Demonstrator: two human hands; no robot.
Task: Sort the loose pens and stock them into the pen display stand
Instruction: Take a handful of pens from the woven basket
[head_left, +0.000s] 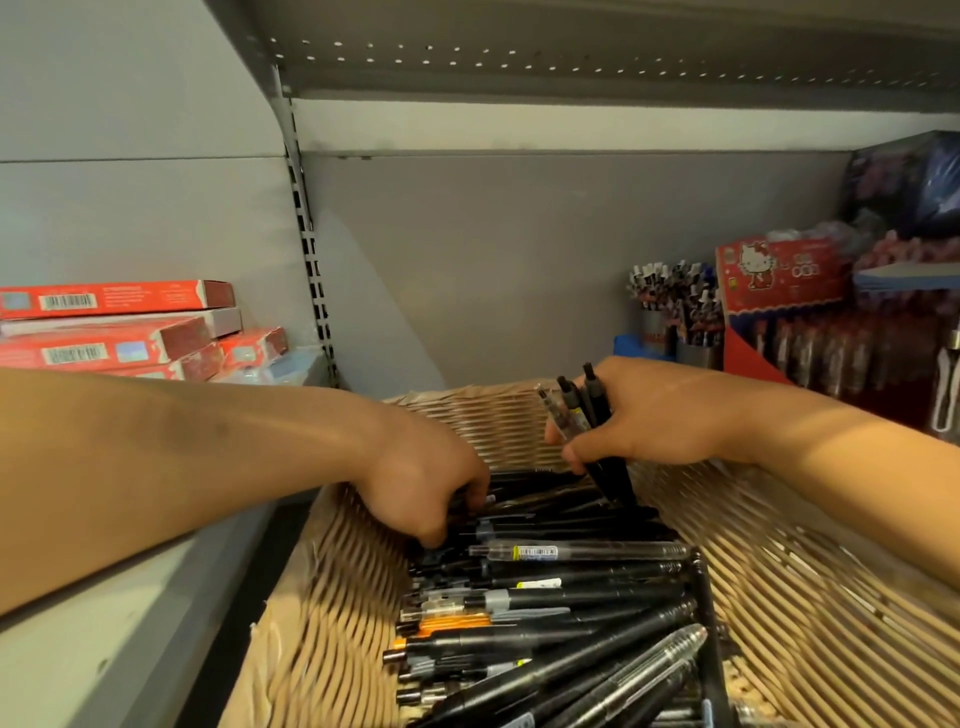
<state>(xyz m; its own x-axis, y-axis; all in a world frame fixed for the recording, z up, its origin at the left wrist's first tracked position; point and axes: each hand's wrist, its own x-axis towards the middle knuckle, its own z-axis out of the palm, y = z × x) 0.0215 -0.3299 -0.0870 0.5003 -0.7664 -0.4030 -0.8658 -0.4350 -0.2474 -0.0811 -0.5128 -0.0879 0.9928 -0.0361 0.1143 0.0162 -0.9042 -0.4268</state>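
A heap of loose pens (561, 613), mostly black with a few clear ones, lies in a brown ribbed paper wrapping (810, 587) in front of me. My left hand (431, 483) reaches down into the far end of the heap, fingers curled around black pens there. My right hand (644, 415) grips a bunch of three pens (582, 410) upright above the heap, two black and one clear. A red pen display stand (779, 296) with a cartoon cat print stands on the shelf at the right, holding rows of pens.
Stacked red boxes (114, 332) lie on the shelf at the left. Metal cups full of pens (670, 312) stand beside the red stand. A dark printed box (914, 182) sits behind it. A perforated shelf (571, 52) hangs overhead, and the grey back wall is close.
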